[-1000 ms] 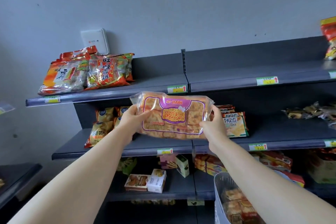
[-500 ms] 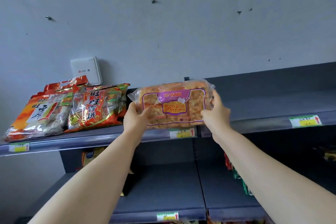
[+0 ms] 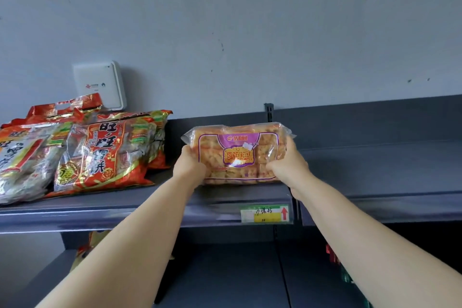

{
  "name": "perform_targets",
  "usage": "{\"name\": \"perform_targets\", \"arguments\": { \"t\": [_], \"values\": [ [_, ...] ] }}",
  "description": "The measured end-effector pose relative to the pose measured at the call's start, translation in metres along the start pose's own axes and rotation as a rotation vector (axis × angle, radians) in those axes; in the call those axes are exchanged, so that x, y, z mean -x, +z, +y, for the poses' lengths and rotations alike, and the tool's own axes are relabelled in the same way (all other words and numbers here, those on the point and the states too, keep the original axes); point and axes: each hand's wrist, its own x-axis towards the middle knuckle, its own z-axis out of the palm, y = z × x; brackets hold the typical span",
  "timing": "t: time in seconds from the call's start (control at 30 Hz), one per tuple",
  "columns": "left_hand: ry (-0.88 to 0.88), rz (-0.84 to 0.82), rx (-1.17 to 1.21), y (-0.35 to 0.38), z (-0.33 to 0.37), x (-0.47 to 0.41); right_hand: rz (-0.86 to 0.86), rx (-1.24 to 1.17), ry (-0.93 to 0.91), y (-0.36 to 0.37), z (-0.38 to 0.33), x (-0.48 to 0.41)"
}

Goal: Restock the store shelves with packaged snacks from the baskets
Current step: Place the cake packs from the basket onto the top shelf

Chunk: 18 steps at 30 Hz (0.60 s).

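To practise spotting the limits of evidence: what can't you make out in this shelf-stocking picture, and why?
Head view:
- Leftmost snack bag: cut off by the left edge.
- Price tag: writing too small, blurred.
- Whether the clear packet rests on the top shelf: left hand and right hand cover its lower corners.

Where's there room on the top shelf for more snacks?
Bare shelf runs right of the pastry pack to the picture's edge. A narrow gap sits between the pack and the red cracker bags. The left end is crowded with those bags.
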Motion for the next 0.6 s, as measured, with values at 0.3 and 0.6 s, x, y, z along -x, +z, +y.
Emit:
{"name": "perform_targets", "arguments": {
  "t": [0.3, 0.6],
  "values": [
    [-0.04, -0.113, -0.216, 0.03, 0.011, -0.08, -0.079, -0.055, 0.088, 0.022, 0.002, -0.078],
    [-0.092, -0.131, -0.194, 0.06, 0.002, -0.119, -0.224, 0.212, 0.025, 0.043, 0.003, -0.073]
  ]
}}
